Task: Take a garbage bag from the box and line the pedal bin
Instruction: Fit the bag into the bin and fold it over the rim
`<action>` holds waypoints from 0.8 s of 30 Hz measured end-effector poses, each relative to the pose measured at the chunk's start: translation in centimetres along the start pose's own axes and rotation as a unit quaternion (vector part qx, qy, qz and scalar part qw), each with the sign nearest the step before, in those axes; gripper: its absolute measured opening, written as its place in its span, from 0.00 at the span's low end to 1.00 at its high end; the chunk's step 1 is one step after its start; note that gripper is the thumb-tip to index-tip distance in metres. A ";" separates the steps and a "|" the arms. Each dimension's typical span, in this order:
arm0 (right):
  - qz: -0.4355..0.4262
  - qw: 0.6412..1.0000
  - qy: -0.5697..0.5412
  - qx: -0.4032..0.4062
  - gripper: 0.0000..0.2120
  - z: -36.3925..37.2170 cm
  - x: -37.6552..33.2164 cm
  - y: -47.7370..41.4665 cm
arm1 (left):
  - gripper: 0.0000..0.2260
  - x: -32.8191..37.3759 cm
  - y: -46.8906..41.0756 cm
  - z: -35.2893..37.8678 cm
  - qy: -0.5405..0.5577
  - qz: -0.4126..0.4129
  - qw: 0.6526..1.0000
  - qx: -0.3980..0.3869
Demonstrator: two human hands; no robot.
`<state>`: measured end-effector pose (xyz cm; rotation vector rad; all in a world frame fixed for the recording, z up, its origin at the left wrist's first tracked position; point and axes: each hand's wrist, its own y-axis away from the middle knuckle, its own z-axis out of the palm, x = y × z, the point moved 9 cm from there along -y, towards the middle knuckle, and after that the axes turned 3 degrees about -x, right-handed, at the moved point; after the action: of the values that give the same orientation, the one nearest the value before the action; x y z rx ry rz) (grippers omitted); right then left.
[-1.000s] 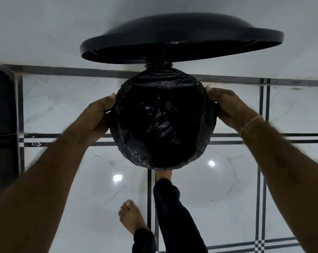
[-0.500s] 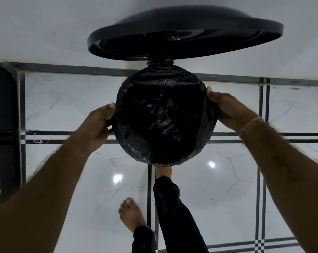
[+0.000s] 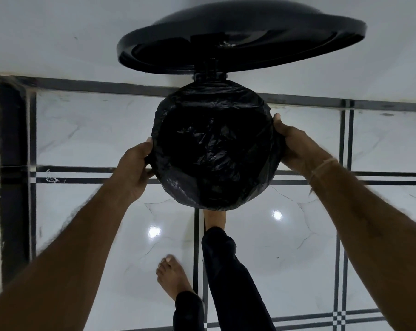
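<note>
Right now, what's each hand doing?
Left hand: grips the garbage bag on its left edge.
Right hand: grips the garbage bag on its right edge.

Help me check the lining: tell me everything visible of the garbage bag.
The garbage bag is thin, glossy, crinkled black plastic. It lines the pedal bin, mouth folded outward over the round rim, under the raised lid. The left hand and right hand hold its folded edge on opposite sides.

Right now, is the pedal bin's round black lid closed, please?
No, the round black lid stands raised, clear of the black plastic bag below it.
</note>
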<state>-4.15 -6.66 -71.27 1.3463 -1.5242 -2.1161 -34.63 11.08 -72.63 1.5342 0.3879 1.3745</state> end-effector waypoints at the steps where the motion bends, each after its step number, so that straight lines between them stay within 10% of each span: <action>1: 0.016 1.000 -0.025 -0.008 0.22 0.2 0.1 -0.3 | 0.11 0.1 0.0 0.1 0.005 -0.019 1.000 0.007; 11: -0.111 0.987 0.078 0.087 0.20 -1.1 -0.9 2.0 | 0.18 0.9 1.4 0.3 -0.012 0.073 0.996 0.044; 17: -0.006 0.999 -0.046 0.013 0.20 0.1 1.0 0.7 | 0.14 0.0 1.5 0.7 0.006 0.033 0.999 0.043; 24: -0.185 0.944 0.103 0.254 0.17 -1.6 0.9 5.0 | 0.09 -1.9 4.2 1.1 0.080 0.098 0.985 0.117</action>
<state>-5.11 -10.48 -67.69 2.0987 -1.9268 -1.7372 -35.76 7.24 -70.12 1.6929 0.5234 1.6595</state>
